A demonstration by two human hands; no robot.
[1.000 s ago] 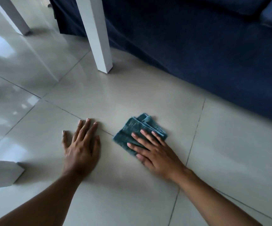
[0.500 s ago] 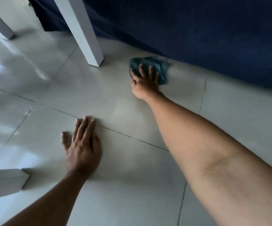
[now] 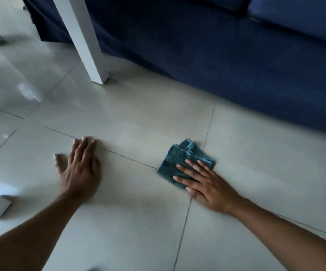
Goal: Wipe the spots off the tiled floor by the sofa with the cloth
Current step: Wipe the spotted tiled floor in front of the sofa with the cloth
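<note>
From the head camera, the right hand [image 3: 211, 182] is lying flat, fingers spread, pressing a folded teal cloth [image 3: 179, 159] onto the pale tiled floor [image 3: 265, 163], right where two grout lines are crossing, near the dark blue sofa [image 3: 226, 55]. The left hand [image 3: 80, 169] is resting open, palm down on the floor, gripping nothing. A white furniture leg [image 3: 86, 44] is standing beyond it.

Open floor [image 3: 138, 118] ahead (glossy tiles) — sofa [image 3: 236, 65] and table leg [image 3: 84, 42] block beyond.
</note>
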